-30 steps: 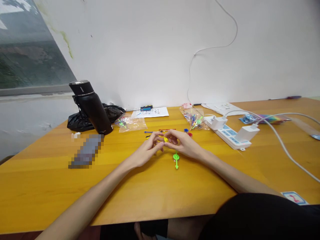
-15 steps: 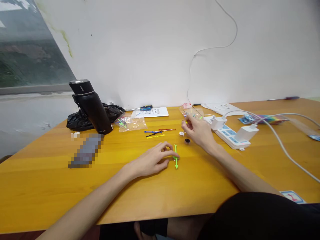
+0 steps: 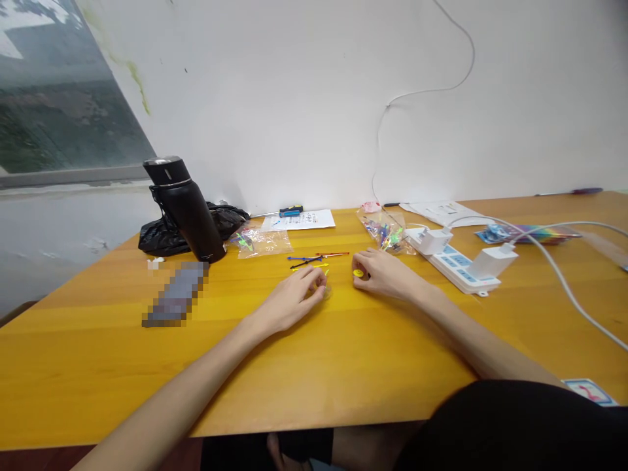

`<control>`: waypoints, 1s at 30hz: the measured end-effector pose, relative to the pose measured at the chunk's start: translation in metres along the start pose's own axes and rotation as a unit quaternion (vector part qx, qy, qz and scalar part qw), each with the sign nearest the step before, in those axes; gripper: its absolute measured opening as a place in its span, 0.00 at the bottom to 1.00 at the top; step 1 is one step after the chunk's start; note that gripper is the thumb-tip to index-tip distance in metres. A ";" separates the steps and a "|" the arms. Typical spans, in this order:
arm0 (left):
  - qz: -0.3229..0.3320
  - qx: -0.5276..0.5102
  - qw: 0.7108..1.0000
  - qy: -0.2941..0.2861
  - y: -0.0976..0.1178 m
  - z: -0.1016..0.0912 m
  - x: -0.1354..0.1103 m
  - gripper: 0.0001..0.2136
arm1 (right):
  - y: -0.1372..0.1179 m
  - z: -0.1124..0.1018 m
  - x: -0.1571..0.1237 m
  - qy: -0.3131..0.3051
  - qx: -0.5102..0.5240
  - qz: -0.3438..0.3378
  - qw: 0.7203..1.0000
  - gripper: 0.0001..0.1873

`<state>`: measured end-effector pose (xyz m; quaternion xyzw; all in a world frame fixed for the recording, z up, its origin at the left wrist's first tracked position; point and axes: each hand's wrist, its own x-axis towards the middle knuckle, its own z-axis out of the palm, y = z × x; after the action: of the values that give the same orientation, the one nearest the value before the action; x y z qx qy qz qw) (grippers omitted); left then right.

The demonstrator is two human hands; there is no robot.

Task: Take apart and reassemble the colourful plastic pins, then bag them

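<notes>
My right hand (image 3: 383,273) pinches a round yellow disc (image 3: 358,273) over the wooden counter (image 3: 294,379); my left hand (image 3: 294,294) grips a slim yellow-green piece (image 3: 326,273) near thin arrows (image 3: 307,262). A crinkled clear bag (image 3: 371,224) holds multicoloured plastic bits (image 3: 384,234).

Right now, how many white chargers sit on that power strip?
2: one charger toward the far end of the strip, another charger at its near end. Something smaller behind them could be hidden.
</notes>
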<state>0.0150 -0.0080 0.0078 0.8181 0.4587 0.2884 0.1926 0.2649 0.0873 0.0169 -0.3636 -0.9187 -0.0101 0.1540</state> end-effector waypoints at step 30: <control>-0.155 -0.541 0.826 -0.025 -0.010 0.014 0.008 0.14 | -0.030 -0.002 0.002 -0.008 0.265 -0.084 0.961 0.13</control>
<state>0.0214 0.0034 -0.0062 0.5076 0.3448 0.4363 0.6581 0.2440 0.0664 0.0225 -0.2314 -0.9170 0.2236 0.2358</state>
